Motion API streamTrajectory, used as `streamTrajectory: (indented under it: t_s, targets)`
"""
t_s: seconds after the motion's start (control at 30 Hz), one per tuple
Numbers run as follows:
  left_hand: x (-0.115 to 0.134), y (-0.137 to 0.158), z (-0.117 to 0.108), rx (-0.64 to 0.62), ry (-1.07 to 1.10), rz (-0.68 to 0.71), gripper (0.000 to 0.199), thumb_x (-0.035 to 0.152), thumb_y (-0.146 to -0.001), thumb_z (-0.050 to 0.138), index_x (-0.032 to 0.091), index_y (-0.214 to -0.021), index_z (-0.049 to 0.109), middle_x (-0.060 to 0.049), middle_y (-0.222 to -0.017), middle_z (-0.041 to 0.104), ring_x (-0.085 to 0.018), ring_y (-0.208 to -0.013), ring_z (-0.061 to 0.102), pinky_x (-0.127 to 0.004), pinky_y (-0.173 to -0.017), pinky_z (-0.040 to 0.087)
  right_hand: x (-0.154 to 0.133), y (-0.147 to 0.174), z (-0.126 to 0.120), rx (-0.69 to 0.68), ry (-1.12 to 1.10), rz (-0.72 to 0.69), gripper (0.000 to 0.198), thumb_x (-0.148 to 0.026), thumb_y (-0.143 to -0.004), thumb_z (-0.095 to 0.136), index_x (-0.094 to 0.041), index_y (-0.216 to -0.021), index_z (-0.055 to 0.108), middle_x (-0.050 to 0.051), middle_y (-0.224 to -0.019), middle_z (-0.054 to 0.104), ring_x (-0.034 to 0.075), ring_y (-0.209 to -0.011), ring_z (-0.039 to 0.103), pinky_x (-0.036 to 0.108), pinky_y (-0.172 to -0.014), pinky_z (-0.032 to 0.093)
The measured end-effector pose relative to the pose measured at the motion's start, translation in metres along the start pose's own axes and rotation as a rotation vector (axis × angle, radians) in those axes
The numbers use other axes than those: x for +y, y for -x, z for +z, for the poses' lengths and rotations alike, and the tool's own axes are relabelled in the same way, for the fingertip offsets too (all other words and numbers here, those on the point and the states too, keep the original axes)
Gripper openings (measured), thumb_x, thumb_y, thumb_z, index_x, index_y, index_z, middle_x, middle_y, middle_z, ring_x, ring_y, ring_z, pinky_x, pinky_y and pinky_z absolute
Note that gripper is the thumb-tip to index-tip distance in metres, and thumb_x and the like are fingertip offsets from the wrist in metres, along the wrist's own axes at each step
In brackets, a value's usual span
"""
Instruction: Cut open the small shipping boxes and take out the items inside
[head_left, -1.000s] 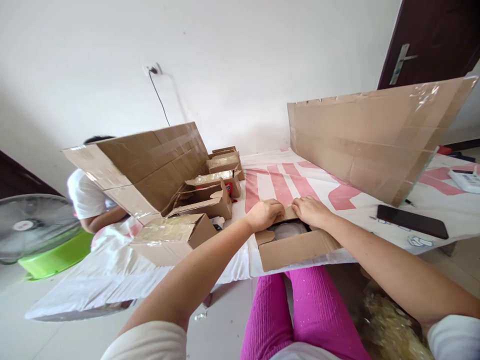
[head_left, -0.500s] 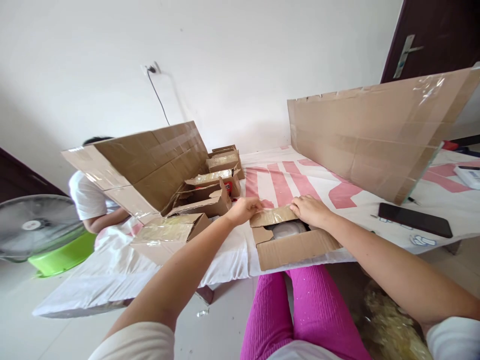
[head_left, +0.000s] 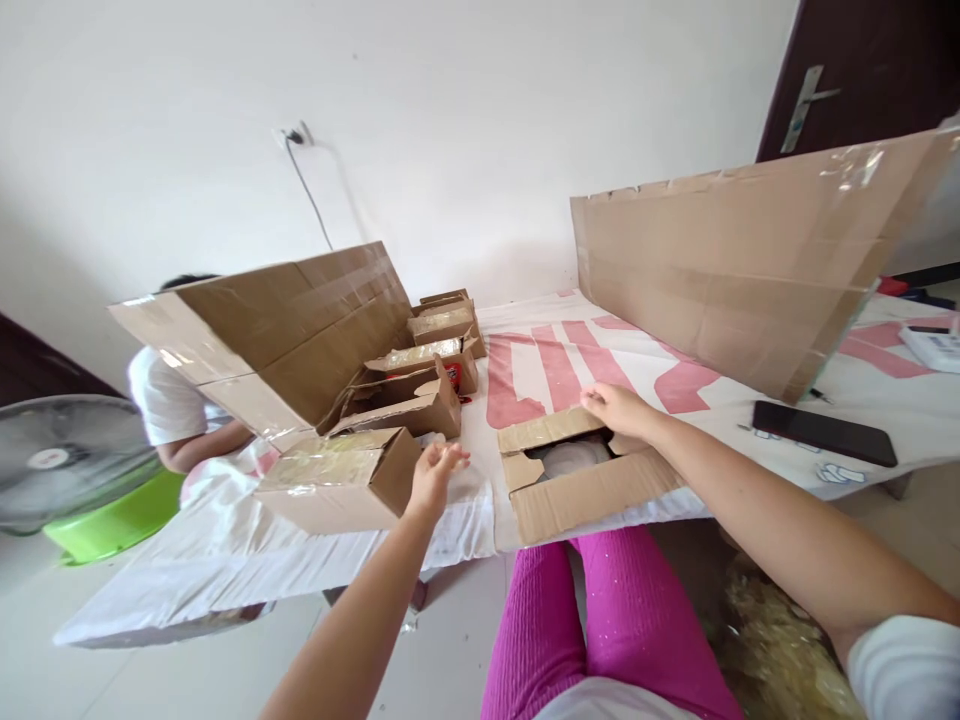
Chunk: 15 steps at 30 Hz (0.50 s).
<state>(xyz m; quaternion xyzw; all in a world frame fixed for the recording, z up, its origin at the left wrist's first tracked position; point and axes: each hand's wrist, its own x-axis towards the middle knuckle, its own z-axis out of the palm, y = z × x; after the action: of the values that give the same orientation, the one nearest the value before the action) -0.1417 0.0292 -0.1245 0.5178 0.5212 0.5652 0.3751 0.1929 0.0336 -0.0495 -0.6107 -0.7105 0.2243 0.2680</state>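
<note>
In front of me a small cardboard box (head_left: 596, 500) lies at the table's near edge, its top partly open. Through the gap shows a round, greyish, translucent item (head_left: 575, 458). My right hand (head_left: 621, 412) is closed at the box's far edge, fingertips pinched on the back flap (head_left: 544, 430). Away to the left, my left hand (head_left: 435, 478) is raised beside a taped box (head_left: 337, 470). Its fingers are pinched together, with a shiny translucent bit at the tips that looks like clear tape.
Several opened or taped boxes (head_left: 409, 400) line the left side below a large cardboard panel (head_left: 300, 320). Another panel (head_left: 735, 270) stands to the right, near a black phone (head_left: 825, 432). Behind the left panel sits a person (head_left: 169, 400), beside a fan (head_left: 60, 455) and green basin (head_left: 112, 515).
My left hand has left the box's back flap and moved left and toward me. The flap looks less shiny. My right hand stays at the far edge, slightly shifted.
</note>
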Motion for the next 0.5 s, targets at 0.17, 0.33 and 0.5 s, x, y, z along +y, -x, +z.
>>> streamTrajectory:
  t_s: [0.17, 0.33, 0.5]
  targets:
    - [-0.031, 0.036, 0.001, 0.087, 0.047, -0.044, 0.051, 0.049, -0.060, 0.075, 0.022, -0.064, 0.032, -0.002, -0.073, 0.067, -0.021, -0.074, 0.070, -0.031, -0.065, 0.052, 0.030, 0.003, -0.019, 0.108, -0.386, 0.097, 0.045, -0.045, -0.098, 0.028, -0.018, -0.104, 0.063, 0.009, -0.109, 0.071, 0.018, -0.096, 0.066, 0.027, -0.078, 0.052]
    - [-0.032, 0.039, 0.001, 0.126, 0.011, -0.030, 0.041, 0.042, -0.066, 0.071, 0.025, -0.078, 0.035, 0.006, -0.058, 0.060, -0.017, -0.063, 0.065, -0.021, -0.052, 0.039, 0.044, 0.043, 0.003, 0.310, -0.598, 0.135, 0.042, -0.054, -0.094, 0.036, -0.020, -0.092, 0.060, 0.008, -0.098, 0.070, 0.020, -0.095, 0.065, 0.031, -0.080, 0.052]
    - [-0.028, 0.041, 0.007, 0.207, -0.271, 0.012, 0.034, 0.044, -0.065, 0.065, 0.025, -0.077, 0.039, 0.010, -0.051, 0.048, -0.014, -0.046, 0.050, -0.022, -0.045, 0.033, 0.029, 0.113, 0.055, 0.578, -0.700, 0.029, 0.043, -0.058, -0.093, 0.036, -0.023, -0.105, 0.057, 0.010, -0.112, 0.064, 0.024, -0.109, 0.059, 0.038, -0.095, 0.047]
